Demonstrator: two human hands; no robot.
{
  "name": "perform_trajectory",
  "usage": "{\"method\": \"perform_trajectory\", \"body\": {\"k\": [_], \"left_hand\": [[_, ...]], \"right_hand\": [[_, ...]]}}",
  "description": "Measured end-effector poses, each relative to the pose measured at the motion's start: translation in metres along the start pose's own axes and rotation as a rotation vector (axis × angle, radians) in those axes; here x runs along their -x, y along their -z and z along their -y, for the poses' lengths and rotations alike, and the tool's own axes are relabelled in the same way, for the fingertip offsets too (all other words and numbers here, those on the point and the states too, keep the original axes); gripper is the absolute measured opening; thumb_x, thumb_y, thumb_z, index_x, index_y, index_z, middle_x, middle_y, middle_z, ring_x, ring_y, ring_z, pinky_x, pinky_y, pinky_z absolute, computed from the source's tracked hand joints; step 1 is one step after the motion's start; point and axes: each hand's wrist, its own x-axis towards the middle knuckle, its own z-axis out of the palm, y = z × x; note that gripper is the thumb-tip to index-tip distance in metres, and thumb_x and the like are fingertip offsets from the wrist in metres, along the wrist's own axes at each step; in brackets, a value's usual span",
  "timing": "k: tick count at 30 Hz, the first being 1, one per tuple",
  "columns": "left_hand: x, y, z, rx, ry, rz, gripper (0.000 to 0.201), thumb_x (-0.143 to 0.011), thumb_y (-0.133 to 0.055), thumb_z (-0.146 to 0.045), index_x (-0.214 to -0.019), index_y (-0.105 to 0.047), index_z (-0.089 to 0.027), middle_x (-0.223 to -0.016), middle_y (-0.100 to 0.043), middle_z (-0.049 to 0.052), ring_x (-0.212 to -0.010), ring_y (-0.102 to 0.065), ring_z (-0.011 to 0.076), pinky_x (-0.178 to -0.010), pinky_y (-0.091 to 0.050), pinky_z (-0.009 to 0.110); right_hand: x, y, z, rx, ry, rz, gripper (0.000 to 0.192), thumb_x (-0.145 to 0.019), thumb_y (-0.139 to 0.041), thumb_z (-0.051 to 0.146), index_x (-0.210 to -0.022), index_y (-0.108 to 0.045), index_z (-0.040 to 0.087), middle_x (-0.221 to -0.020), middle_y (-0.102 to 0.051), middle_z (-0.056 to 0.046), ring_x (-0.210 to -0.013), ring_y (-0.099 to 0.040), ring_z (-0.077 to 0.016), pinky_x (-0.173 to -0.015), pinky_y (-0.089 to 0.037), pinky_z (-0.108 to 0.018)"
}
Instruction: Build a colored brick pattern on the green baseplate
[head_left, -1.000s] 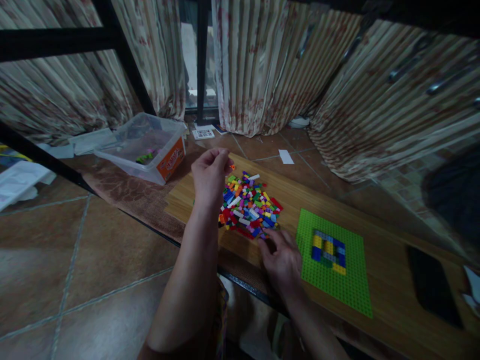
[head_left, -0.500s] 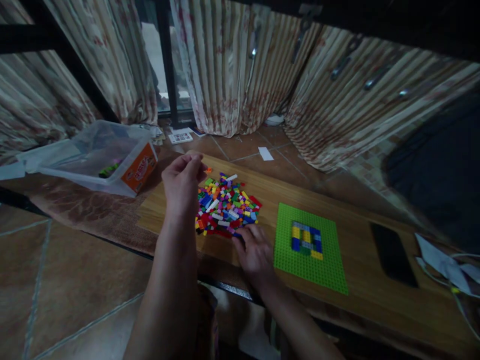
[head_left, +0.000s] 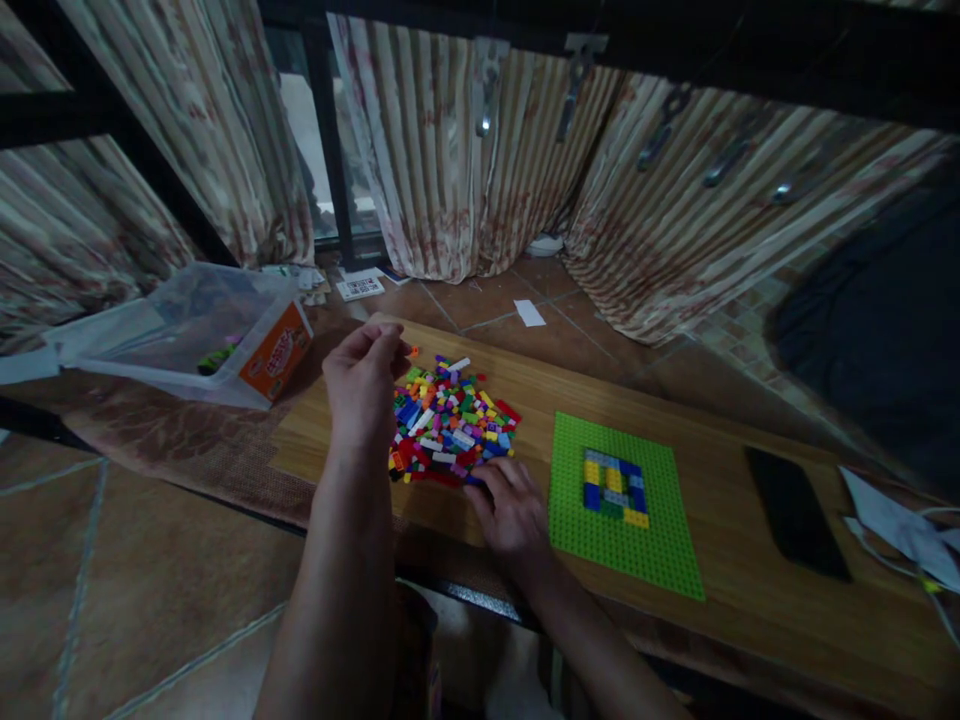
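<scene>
R hand (head_left: 516, 508) still @ brick pile (head_left: 454, 420) edge.

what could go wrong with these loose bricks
The right hand, at the near side of the brick pile, might nudge pieces off the wooden board. The left hand might knock the small orange brick over the board's far edge.

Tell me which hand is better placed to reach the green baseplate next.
Right, most likely. The right hand is close beside the green baseplate, fingertips at the near edge of the toy brick pile. The left hand is farther off, on the pile's left side.
</scene>
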Motion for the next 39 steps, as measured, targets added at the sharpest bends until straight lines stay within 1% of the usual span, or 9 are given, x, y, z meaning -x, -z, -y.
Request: {"method": "perform_trajectory", "body": {"k": [6,12,19,24,26,29,32,34,39], "left_hand": [[-0.001,0.003,0.001,0.007,-0.007,0.01,0.013,-0.07,-0.067,-0.029,-0.068,-0.062,-0.017,-0.059,-0.058,-0.003,-0.049,-0.049,0.0059,-0.049,-0.041,0.018],[-0.001,0.005,0.001,-0.001,-0.005,0.004,0.011,-0.07,-0.066,-0.028,-0.069,-0.063,-0.017,-0.059,-0.059,-0.002,-0.049,-0.048,0.0059,-0.049,-0.041,0.018],[-0.001,0.005,0.0,0.0,-0.001,-0.007,0.013,-0.069,-0.067,-0.029,-0.067,-0.062,-0.017,-0.059,-0.058,-0.001,-0.049,-0.048,0.0059,-0.049,-0.041,0.017],[-0.001,0.005,0.0,-0.001,0.002,-0.002,0.012,-0.071,-0.067,-0.028,-0.067,-0.063,-0.017,-0.059,-0.058,-0.001,-0.05,-0.048,0.006,-0.049,-0.041,0.017],[-0.001,0.005,0.0,-0.003,0.003,-0.002,0.012,-0.071,-0.066,-0.028,-0.067,-0.062,-0.017,-0.059,-0.058,-0.002,-0.049,-0.048,0.0059,-0.049,-0.041,0.018],[0.0,0.005,0.001,-0.003,0.001,0.008,0.013,-0.071,-0.067,-0.029,-0.067,-0.062,-0.017,-0.059,-0.058,-0.002,-0.049,-0.049,0.0056,-0.05,-0.041,0.017],[0.0,0.004,0.001,-0.004,0.008,0.015,0.013,-0.071,-0.067,-0.029,-0.067,-0.062,-0.017,-0.06,-0.058,-0.002,-0.05,-0.049,0.0056,-0.05,-0.041,0.017],[0.001,0.003,0.001,-0.005,0.015,0.015,0.014,-0.07,-0.067,-0.029,-0.065,-0.062,-0.017,-0.06,-0.058,-0.002,-0.05,-0.048,0.0057,-0.05,-0.041,0.017],[0.0,0.004,0.002,0.001,0.003,0.033,0.013,-0.071,-0.067,-0.027,-0.065,-0.061,-0.017,-0.059,-0.058,-0.002,-0.048,-0.047,0.0057,-0.048,-0.04,0.017]], "right_hand": [[-0.005,0.004,-0.005,0.007,-0.089,-0.063,0.022,-0.094,-0.046,0.024,-0.1,-0.067,0.022,-0.099,-0.063,-0.007,-0.095,-0.055,-0.0222,-0.085,-0.045,-0.037],[-0.024,0.003,-0.009,0.05,-0.084,-0.028,0.028,-0.091,-0.047,0.021,-0.108,-0.068,0.024,-0.105,-0.062,-0.009,-0.098,-0.055,-0.0248,-0.085,-0.046,-0.04],[-0.037,0.004,-0.007,0.012,-0.095,0.02,0.022,-0.087,-0.049,0.016,-0.094,-0.069,0.023,-0.098,-0.061,-0.008,-0.097,-0.054,-0.0235,-0.086,-0.046,-0.039],[-0.035,0.011,-0.01,-0.135,-0.139,-0.015,0.015,-0.088,-0.051,0.022,-0.088,-0.066,0.022,-0.096,-0.062,-0.006,-0.095,-0.056,-0.0219,-0.085,-0.045,-0.037],[-0.031,0.013,-0.013,-0.244,-0.204,-0.039,0.014,-0.088,-0.052,0.027,-0.089,-0.065,0.022,-0.094,-0.062,-0.005,-0.09,-0.058,-0.02,-0.082,-0.047,-0.034],[-0.025,0.015,-0.019,-0.387,-0.322,-0.041,0.019,-0.087,-0.054,0.036,-0.089,-0.065,0.021,-0.087,-0.063,-0.003,-0.078,-0.06,-0.0168,-0.072,-0.048,-0.03],[-0.02,0.014,-0.022,-0.439,-0.38,-0.035,0.02,-0.086,-0.055,0.038,-0.09,-0.065,0.021,-0.084,-0.065,-0.002,-0.075,-0.061,-0.0164,-0.07,-0.048,-0.029],[-0.018,0.014,-0.021,-0.407,-0.363,-0.045,0.019,-0.086,-0.055,0.037,-0.089,-0.065,0.022,-0.084,-0.065,-0.002,-0.078,-0.062,-0.0171,-0.072,-0.048,-0.03],[-0.017,0.015,-0.017,-0.27,-0.232,-0.06,0.014,-0.085,-0.057,0.032,-0.087,-0.067,0.022,-0.092,-0.064,-0.005,-0.089,-0.06,-0.0201,-0.081,-0.047,-0.034]]}}
